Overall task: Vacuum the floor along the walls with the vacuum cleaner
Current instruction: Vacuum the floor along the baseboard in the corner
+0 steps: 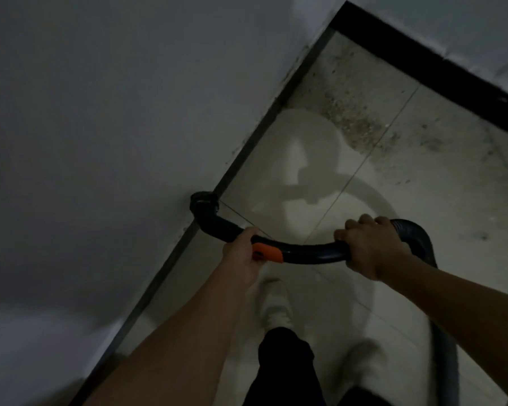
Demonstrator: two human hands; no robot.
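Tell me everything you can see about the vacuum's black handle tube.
The handle tube is curved, glossy black plastic with an orange piece beside the left hand, which grips it. The right hand grips its other end, where a ribbed grey hose joins. Its bent front end, ringed by a collar, lies over the dark skirting below the wall; contact there is unclear.

I log: vacuum handle (311, 254) black, orange band (269, 253); hose (417, 232) dark grey; wall (100, 112) plain grey; skirting (423, 51) black; floor (423, 183) pale cream tiles, brown speckling (352, 118); shoe (276, 306) white.
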